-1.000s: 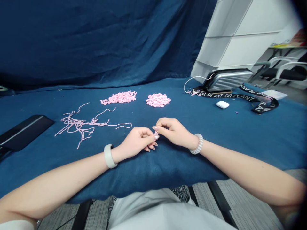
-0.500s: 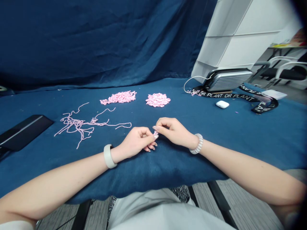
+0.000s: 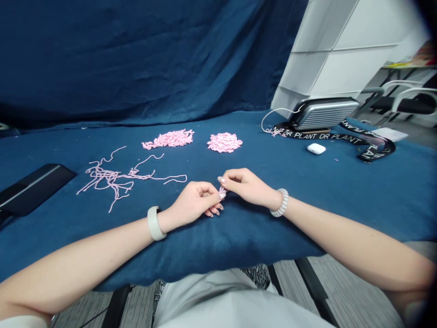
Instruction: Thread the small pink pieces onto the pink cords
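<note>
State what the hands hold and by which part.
A small pink yarn piece, pinched between left hand and right hand fingertips; its exact gripped part is too small to tell.

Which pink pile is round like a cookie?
The pile of small pink bits on the right. The other pile of bits is long and stretched out, and the pink strands lie loose and tangled.

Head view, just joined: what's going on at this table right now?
A person is pinching a small pink tuft between the fingertips of the left hand and the right hand, just above a blue cloth. To the left lies a loose tangle of long pink strands. Farther ahead sit two heaps of short pink pieces, side by side and apart from the hands.
</note>
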Demonstrator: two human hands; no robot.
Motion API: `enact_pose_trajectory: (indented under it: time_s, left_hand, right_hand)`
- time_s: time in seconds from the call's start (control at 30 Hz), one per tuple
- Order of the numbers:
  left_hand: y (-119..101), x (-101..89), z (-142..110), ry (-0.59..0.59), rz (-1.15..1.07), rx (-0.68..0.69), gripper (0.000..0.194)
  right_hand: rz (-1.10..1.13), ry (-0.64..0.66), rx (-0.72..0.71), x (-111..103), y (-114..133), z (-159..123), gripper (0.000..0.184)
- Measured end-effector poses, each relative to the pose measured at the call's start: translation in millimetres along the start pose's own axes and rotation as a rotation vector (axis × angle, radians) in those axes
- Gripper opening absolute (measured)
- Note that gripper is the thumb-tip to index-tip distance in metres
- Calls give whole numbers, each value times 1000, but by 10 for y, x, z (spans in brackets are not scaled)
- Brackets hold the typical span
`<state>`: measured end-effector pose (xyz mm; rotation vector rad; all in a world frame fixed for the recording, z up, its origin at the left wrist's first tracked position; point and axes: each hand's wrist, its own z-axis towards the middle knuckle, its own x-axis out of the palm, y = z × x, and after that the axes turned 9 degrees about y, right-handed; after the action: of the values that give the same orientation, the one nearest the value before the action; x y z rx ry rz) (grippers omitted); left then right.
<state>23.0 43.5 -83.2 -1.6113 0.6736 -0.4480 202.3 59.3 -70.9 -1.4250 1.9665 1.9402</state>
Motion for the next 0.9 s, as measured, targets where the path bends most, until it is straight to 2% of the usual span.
enact_pose_trajectory:
  time_s: [0.13,0.43,0.57,0.9]
  left_hand:
    - [-21,11,-5,12,35,-23,27]
    - [-6,1,0,11,25,-17,30]
    - [4,-2,-1,5,15,-6,30]
    - [-2,3,-7,-7,-11,0,30]
  right_hand:
    - [8,37,-24,39,6,-9,74]
    - [84,11,16,37,34,-10,70]
    - [129,49,-26,13,45,-19,69]
    - [122,80,-31,-10,-20,6,74]
